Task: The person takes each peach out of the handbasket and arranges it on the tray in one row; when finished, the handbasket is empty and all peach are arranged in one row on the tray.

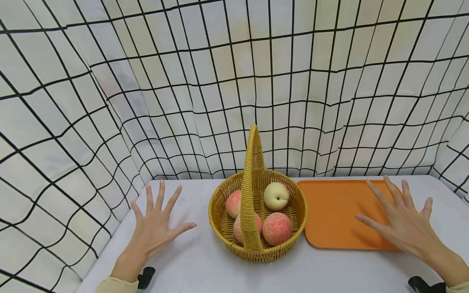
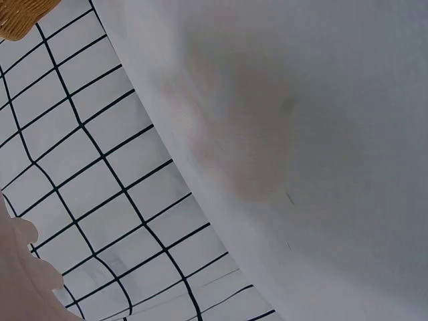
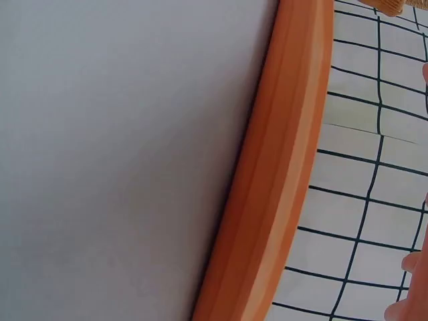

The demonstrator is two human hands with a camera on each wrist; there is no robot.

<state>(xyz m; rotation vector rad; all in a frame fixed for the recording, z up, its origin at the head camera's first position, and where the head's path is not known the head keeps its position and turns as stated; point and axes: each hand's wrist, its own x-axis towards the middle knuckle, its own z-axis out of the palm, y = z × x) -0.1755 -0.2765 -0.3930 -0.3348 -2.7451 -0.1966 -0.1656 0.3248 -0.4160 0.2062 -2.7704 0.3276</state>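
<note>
A yellow woven basket [image 1: 256,255] with a tall arched handle stands mid-table in the head view. Inside lie several peaches: a pale cream one [image 1: 276,196] at the back right, a pink one [image 1: 277,228] at the front right, and pink ones on the left, partly hidden by the handle. To the left of the basket, my left hand [image 1: 154,226] is spread with straight fingers, holding nothing. My right hand [image 1: 406,224], also spread and bare of any object, is over the right part of an orange tray [image 1: 337,215]. The tray lies right beside the basket.
A white cloth [image 1: 205,268] covers the table. Black netting [image 1: 271,85] over white sheeting rises behind the table and along its left and right sides. In the right wrist view, the tray's raised edge [image 3: 267,187] shows close up.
</note>
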